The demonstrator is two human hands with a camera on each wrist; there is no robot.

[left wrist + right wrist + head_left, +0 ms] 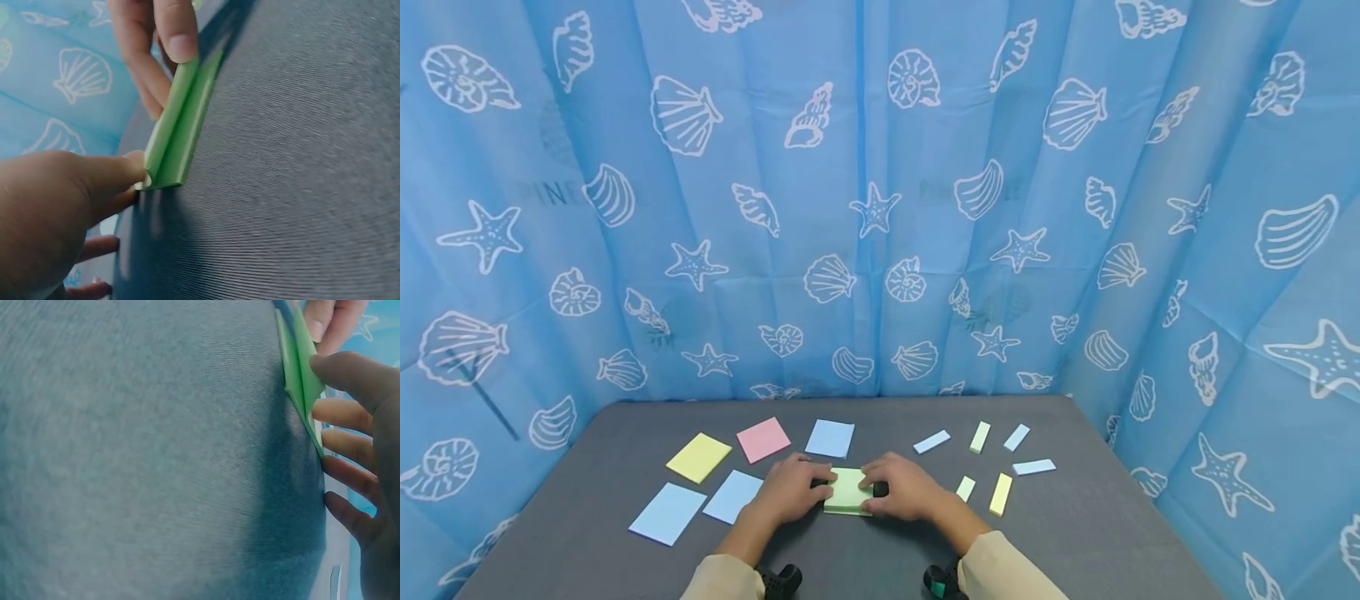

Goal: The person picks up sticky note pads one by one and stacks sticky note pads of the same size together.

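Sleeves (1011, 571): beige.
Left hand (790, 490): I pinch green paper (848, 490) at its left edge.
Right hand (906, 490): I pinch its right edge.
Pink note (763, 440): near the worktop (1097, 542)'s far edge.

green paper (848, 490), blue shell-print curtain (820, 217), grey table (1097, 533)

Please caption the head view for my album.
Left hand and right hand hold green paper on a gray table amid colored squares and narrow strips.
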